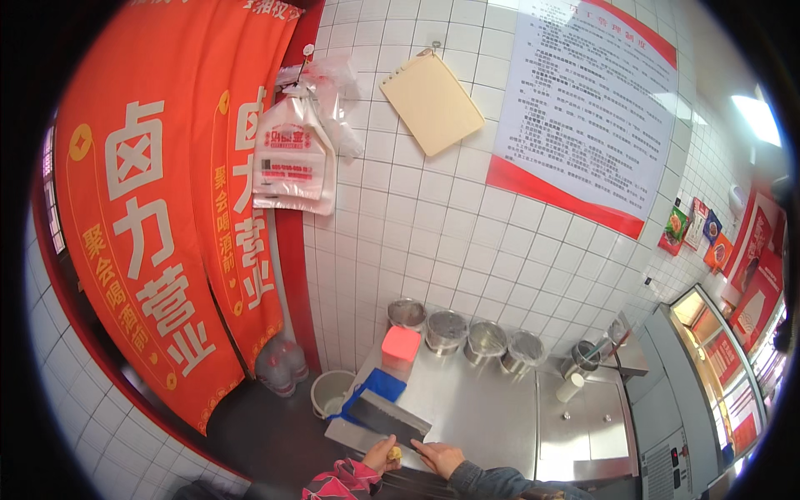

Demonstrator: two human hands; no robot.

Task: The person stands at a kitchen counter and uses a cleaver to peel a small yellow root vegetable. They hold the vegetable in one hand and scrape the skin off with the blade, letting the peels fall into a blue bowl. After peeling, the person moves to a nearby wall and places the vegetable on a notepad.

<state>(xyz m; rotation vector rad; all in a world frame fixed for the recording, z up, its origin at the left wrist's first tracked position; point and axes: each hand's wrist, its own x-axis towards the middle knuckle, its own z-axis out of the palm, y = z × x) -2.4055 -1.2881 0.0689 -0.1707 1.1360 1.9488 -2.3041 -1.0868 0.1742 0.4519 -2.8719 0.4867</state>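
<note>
My left hand (pixel 379 456), in a pink patterned sleeve, has its fingers closed around a small yellow lump of food (pixel 394 453). Beside it is my right hand (pixel 441 457), in a dark denim sleeve. Its index finger reaches towards the corner of a dark grey flat surface (pixel 386 417) edged by bright metal strips. Something small and brown shows at that fingertip, too small to make out, and the rest of the grip is hidden. A blue plastic piece (pixel 382 385) lies just beyond the dark surface, near a tub with a red lid (pixel 400 344).
Several steel pots with clear covers (pixel 487 340) line the steel counter (pixel 494 412) along the tiled wall. A white bucket (pixel 332 392) stands at the left, near bottles (pixel 282 365) and orange curtains (pixel 144 206). Further right are a utensil pot (pixel 580 359) and a display cabinet (pixel 681 387).
</note>
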